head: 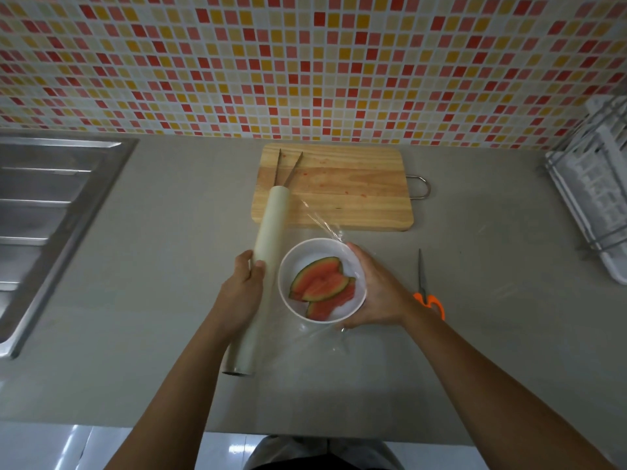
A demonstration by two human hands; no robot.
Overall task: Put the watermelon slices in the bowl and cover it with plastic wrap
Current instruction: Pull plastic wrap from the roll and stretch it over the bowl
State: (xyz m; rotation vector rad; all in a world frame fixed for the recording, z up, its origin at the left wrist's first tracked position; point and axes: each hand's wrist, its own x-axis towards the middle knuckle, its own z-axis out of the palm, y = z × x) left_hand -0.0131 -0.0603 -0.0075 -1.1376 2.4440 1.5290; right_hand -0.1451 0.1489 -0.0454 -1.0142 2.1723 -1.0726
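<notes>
Since the watermelon slices (pixel 320 285) sit in the bowl (pixel 282 286), wrapping remains: left hand (pixel 241 293) grips the wrap roll (pixel 271 225), right hand (pixel 378 296) clasps film (pixel 324 221) against the bowl.

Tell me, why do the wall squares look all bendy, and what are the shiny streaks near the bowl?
Head view: the wide-angle lens bows the tiled wall, most at the edges. The streaks are light glinting off the clear plastic wrap pulled from the roll over the bowl. The dish rack at the right edge looks smeared. The light is soft and the shadows are faint.
</notes>
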